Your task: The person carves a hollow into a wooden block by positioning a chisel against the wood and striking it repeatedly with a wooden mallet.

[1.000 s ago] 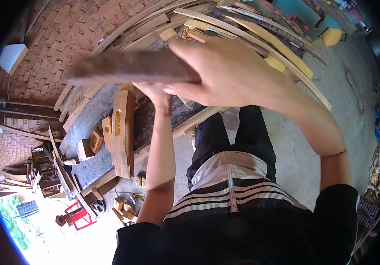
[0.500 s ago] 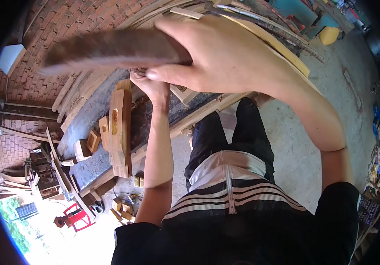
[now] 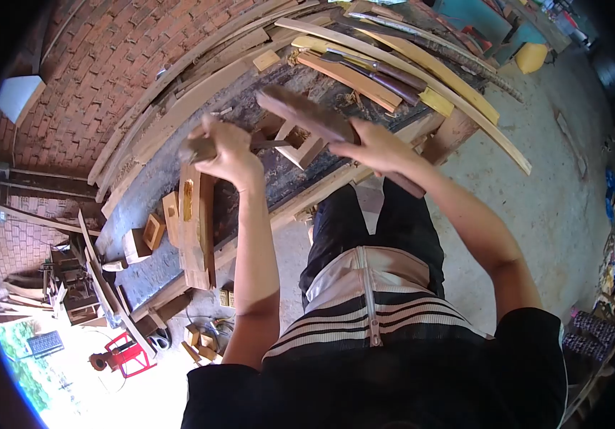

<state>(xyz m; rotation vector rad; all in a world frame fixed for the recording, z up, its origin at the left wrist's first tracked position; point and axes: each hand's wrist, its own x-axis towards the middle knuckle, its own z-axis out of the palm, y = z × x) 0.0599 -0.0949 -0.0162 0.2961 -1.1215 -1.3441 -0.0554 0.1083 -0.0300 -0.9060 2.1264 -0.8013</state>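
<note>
My left hand (image 3: 230,156) is closed around a chisel (image 3: 198,149), its handle end showing at the left and its metal blade pointing right. Beside the blade lies a pale wooden piece (image 3: 307,151) with a cut recess. My right hand (image 3: 382,149) grips a dark wooden mallet (image 3: 307,114), a thick bar whose far end reaches up and left over the bench, apart from the chisel. Below my left hand sits a wooden beam (image 3: 194,236) with a slot cut in its face. Where the chisel's tip rests I cannot tell.
The dark workbench (image 3: 279,186) carries several long strips, more chisels (image 3: 386,73) and an orange-brown strip (image 3: 350,80). Small blocks (image 3: 153,230) with cut holes stand at its left part. A brick wall (image 3: 143,57) rises behind. A red stool (image 3: 130,355) stands lower left.
The mallet has come down and right, away from the camera, with my right hand. My left hand has shifted slightly left and lower, and the chisel now shows.
</note>
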